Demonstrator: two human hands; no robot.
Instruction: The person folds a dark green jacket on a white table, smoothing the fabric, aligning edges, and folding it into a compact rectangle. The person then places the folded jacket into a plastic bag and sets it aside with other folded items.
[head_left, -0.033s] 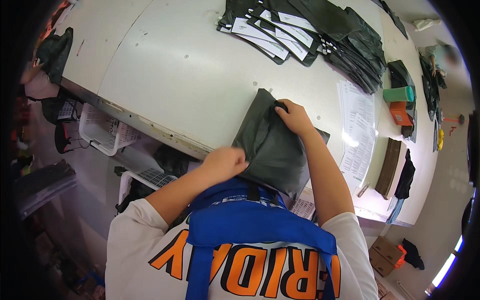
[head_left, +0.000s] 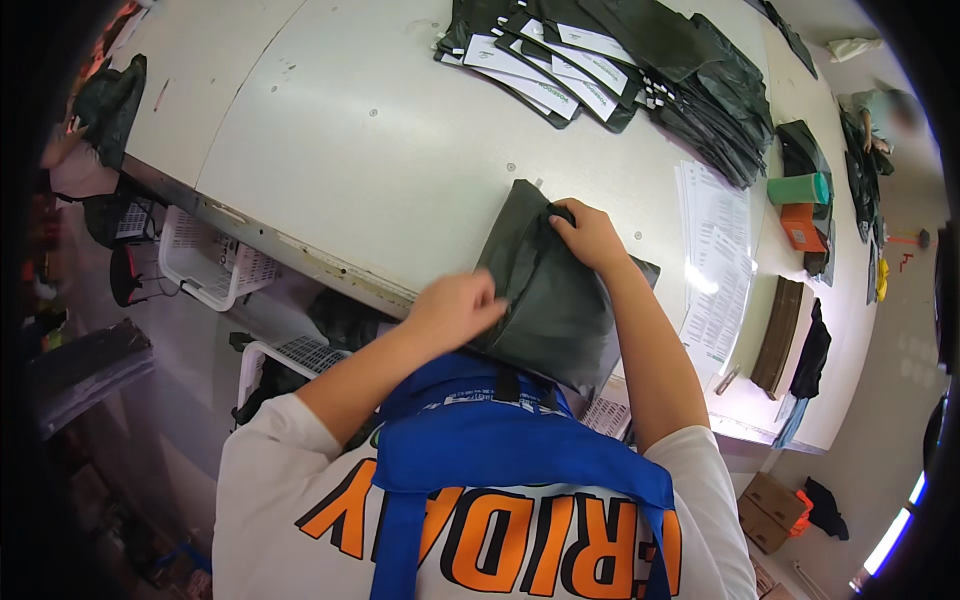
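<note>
A dark grey-green folded garment [head_left: 553, 325] lies across the table's near edge in front of me, its lower part hanging toward my lap. My right hand [head_left: 592, 238] is closed on a fold near the garment's upper end, thumb on top. Over the garment's left side is my left hand [head_left: 458, 308], its fingers bent and smeared by motion. Whether those fingers touch the cloth I cannot tell.
Dark garments with white tags [head_left: 590, 75] are piled at the table's far side. Printed sheets [head_left: 715, 260] lie to the right, beyond them a green cylinder [head_left: 797, 189] and an orange box [head_left: 801, 228]. White baskets [head_left: 212, 262] stand below the left edge. Other people are farther off.
My left hand has shifted slightly up and to the right over the garment. The right hand keeps its hold in nearly the same place.
</note>
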